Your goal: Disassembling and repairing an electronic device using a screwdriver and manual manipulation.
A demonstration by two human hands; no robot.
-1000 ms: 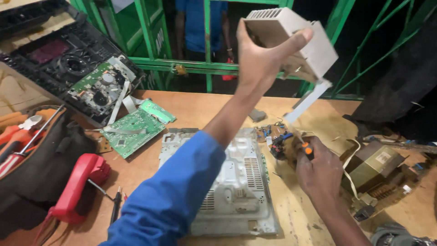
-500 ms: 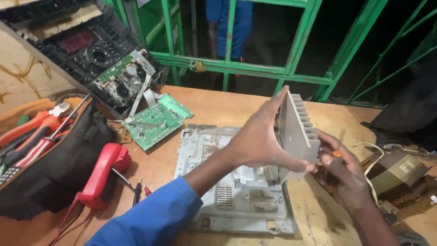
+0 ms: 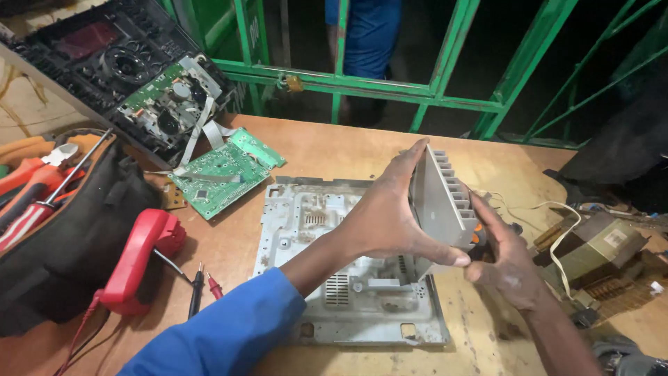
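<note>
In the head view the left hand (image 3: 386, 223) clamps a finned grey heatsink (image 3: 442, 202) upright over the metal chassis plate (image 3: 348, 278) on the worktop (image 3: 334, 150). The right hand (image 3: 504, 261), behind it, seems closed on an orange-handled tool (image 3: 478, 240), mostly hidden. If the left grip loosens, the heatsink could drop onto the plate below or pinch the fingers behind.

Grey heatsink (image 3: 445, 202) (green circuit bd (image 3: 226, 170)).

left hand (image 3: 386, 216) clasped with fingers spread, right hand (image 3: 504, 254) cupped beside it.
</note>
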